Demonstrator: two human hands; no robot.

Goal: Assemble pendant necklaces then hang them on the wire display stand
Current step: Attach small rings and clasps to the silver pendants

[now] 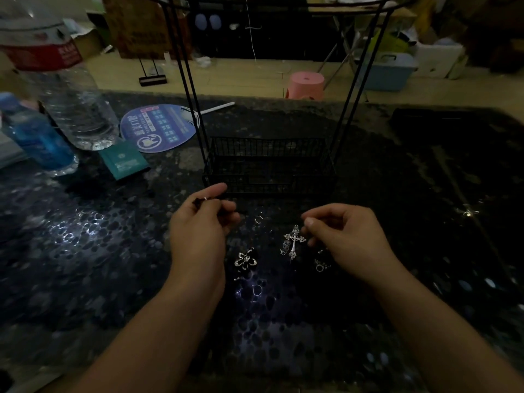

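A black wire display stand with a basket base and tall legs rises at the table's middle. In front of it my left hand pinches a dark cord with a small silver end. My right hand hovers with fingers curled, thumb and forefinger close together just right of a silver cross pendant; whether it holds anything I cannot tell. A silver flower pendant lies between my wrists. Small silver rings and clasps lie scattered nearby.
A large clear water bottle, a blue bottle, a teal packet and a round blue fan sit at the left. The dark mottled tabletop reflects light. A pink stool stands on the floor beyond.
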